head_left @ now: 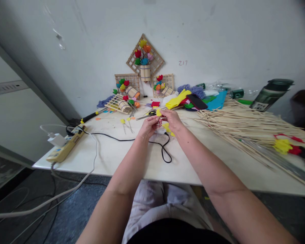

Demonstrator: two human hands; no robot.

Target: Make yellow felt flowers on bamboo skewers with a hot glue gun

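Note:
Above the white table [122, 149], my left hand [149, 126] is closed, its fingers pinching a thin pale stem. At the top of that stem is a yellow felt petal [158, 112], and the closed fingers of my right hand [171, 118] hold its edge. Scissors [145, 116] with black and yellow handles lie just beyond my left hand. Under my right hand are loose yellow felt pieces [166, 127], partly hidden by it. A white device with a black cord [165, 149] sits below my hands, mostly covered by them.
Lattice panels with felt flowers [145, 56] lean at the wall. Many thin wooden sticks [244, 122] cover the right side, near a dark green bottle [271, 95]. A phone [197, 101] rests on coloured felt. At left are a power strip [66, 145] and a glue gun [91, 116].

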